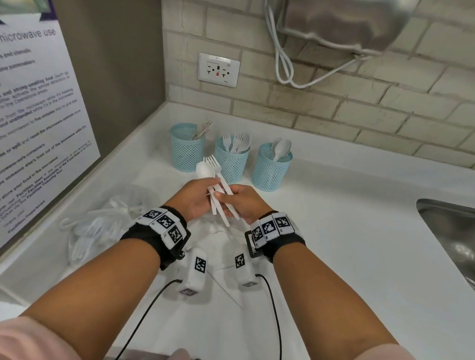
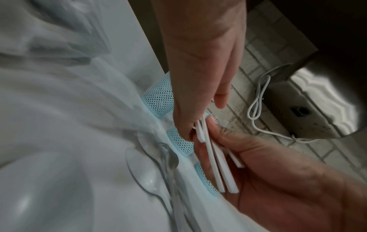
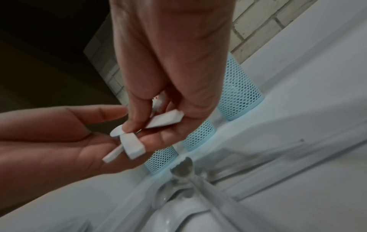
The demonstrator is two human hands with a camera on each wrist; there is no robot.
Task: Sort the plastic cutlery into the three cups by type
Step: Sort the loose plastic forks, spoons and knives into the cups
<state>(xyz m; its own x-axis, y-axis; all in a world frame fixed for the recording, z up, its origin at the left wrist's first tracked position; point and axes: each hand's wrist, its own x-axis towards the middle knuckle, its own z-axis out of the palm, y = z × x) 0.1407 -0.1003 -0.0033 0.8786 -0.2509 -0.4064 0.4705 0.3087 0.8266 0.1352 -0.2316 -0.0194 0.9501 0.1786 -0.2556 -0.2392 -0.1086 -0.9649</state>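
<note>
Three blue mesh cups stand in a row at the back of the counter. The left cup [image 1: 187, 149] holds knives, the middle cup [image 1: 231, 161] forks, the right cup [image 1: 271, 170] spoons. In front of them both hands hold one bundle of white plastic cutlery [image 1: 219, 195], with a spoon bowl [image 1: 205, 170] and fork tines [image 1: 213, 162] sticking up. My left hand [image 1: 201, 195] cradles the handles [image 3: 135, 149] across its fingers, thumb on top. My right hand [image 1: 234, 201] pinches handles [image 3: 164, 120] between thumb and forefinger.
A crumpled clear bag with more cutlery [image 1: 99, 227] lies on the counter at the left, below my hands. A steel sink [image 1: 458, 241] sits at the right. A poster covers the left wall. A metal appliance [image 1: 344, 17] with a looped white cable hangs above.
</note>
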